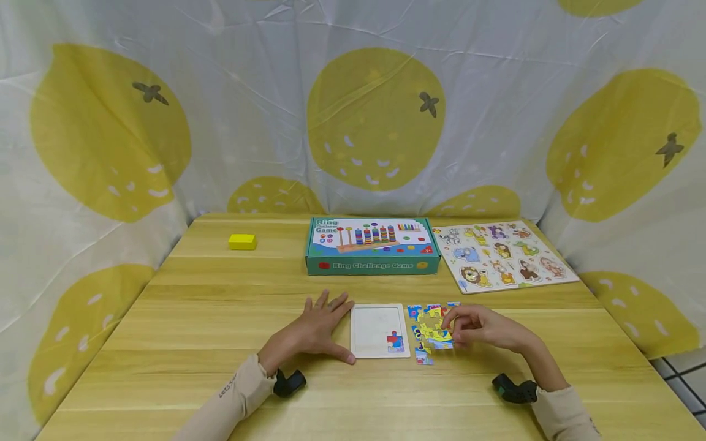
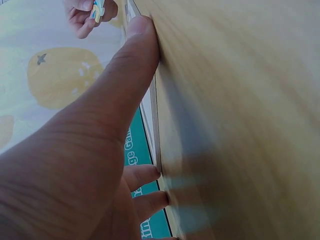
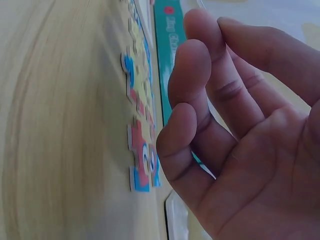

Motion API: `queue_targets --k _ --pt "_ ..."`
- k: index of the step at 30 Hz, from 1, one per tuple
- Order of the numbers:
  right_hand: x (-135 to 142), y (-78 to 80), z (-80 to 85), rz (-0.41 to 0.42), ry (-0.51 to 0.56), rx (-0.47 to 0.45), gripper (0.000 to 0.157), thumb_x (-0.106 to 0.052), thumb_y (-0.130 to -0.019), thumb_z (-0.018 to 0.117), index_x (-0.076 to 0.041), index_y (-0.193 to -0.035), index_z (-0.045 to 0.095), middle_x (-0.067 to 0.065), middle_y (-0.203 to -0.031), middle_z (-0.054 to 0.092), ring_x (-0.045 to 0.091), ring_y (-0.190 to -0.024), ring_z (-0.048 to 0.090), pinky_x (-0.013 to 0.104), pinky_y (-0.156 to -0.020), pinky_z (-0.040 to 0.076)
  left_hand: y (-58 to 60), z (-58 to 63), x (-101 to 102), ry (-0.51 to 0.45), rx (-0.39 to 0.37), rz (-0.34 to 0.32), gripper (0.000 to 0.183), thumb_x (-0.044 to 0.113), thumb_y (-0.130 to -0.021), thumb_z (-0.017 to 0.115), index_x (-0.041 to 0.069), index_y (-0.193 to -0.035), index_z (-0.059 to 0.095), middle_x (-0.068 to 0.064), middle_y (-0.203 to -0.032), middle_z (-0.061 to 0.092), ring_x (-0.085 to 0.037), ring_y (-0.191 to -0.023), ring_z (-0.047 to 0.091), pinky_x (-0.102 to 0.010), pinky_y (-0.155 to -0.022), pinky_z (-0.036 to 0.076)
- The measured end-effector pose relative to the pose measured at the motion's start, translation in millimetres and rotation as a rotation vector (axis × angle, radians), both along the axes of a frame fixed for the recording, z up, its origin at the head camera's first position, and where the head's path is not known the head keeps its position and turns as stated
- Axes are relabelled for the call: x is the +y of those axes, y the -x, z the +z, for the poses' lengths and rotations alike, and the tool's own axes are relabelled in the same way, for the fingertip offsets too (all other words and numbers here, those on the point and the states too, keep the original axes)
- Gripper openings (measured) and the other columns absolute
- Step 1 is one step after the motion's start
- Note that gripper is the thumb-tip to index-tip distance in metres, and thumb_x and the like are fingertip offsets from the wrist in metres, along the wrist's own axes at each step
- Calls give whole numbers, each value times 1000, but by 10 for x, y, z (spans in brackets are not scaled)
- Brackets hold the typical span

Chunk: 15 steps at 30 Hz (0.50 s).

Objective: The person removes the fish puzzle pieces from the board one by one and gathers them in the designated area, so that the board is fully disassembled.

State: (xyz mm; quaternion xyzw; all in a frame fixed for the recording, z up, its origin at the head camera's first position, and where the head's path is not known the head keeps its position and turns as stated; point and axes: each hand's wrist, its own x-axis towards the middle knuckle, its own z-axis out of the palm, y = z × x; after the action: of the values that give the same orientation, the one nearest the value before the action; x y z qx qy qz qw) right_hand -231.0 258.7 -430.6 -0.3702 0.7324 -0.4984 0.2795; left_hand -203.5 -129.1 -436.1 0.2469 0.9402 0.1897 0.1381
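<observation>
A shallow white puzzle tray (image 1: 371, 324) lies on the table, with one red and blue puzzle piece (image 1: 394, 342) in its lower right corner. My left hand (image 1: 315, 331) rests at the tray's left side, fingers spread, thumb and fingertips along its edge. Just right of the tray lie several loose puzzle pieces (image 1: 440, 344), yellow, blue and red. Over their right side is my right hand (image 1: 485, 327), pinching a small yellow and blue puzzle piece (image 2: 97, 11) that shows in the left wrist view. In the right wrist view this piece is hidden behind the fingertips.
A green Ring Challenge Game box (image 1: 372, 247) stands behind the tray. To its right lies an animal puzzle board (image 1: 491, 283), and a yellow block (image 1: 242, 242) sits at the back left. A lemon-print cloth (image 1: 248, 122) hangs around the table (image 1: 182, 331).
</observation>
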Motion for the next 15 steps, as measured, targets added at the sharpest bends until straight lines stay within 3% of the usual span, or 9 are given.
queue_targets --k 7,15 --pt "98 -7 -13 -18 -16 -14 16 -3 -97 52 3 -111 56 23 -80 64 19 -68 61 29 -62 52 -6 3 -8 -7 -5 2 110 64 -67 76 14 -153 27 -8 -160 17 -46 -144 3 -69 -109 1" --pt "159 -12 -43 47 21 -77 18 1 -97 49 8 -112 55 30 -81 61 36 -65 53 29 -59 50 -6 1 -5 -9 -3 1 110 65 -67 76 15 -152 27 -8 -160 17 -46 -144 3 -69 -109 1"
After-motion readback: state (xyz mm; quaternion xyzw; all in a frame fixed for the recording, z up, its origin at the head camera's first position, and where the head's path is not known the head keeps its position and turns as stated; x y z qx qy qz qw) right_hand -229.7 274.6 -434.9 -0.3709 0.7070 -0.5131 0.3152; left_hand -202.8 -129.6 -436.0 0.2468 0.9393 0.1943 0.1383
